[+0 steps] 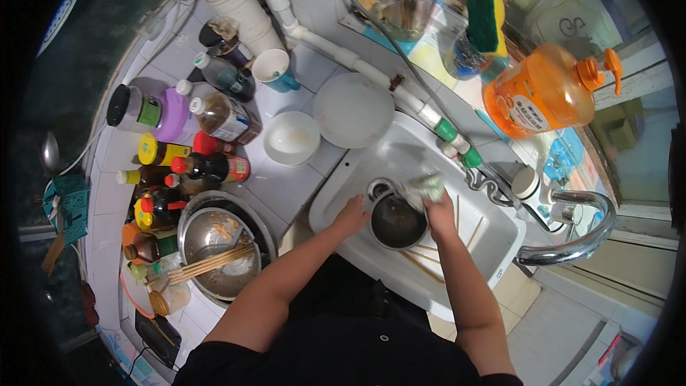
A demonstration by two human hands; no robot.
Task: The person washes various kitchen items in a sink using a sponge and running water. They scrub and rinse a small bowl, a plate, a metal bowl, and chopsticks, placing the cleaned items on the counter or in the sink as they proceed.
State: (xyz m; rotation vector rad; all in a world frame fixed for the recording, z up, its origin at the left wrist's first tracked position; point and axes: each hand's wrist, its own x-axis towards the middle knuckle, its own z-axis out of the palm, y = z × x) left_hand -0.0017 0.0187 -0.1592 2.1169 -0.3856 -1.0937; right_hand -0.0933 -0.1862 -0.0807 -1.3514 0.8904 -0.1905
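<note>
A dark round metal bowl (398, 223) is tilted up over the white sink (493, 261), its inside showing. My left hand (350, 216) is closed at the bowl's left edge, gripping it. At the bowl's right edge, my right hand (441, 216) is closed on a pale, crumpled dishcloth (421, 191), which lies against the upper rim. Several chopsticks (423, 266) rest in the sink, partly hidden behind the bowl and my right forearm. The drain (379, 187) shows just above the bowl.
The chrome faucet (572, 246) curves over the sink's right side. An orange soap bottle (532, 93) and a sponge (486, 25) stand behind. Left are a white bowl (291, 138), a translucent round lid (354, 110), several sauce bottles (218, 166) and a metal basin (270, 243) with chopsticks.
</note>
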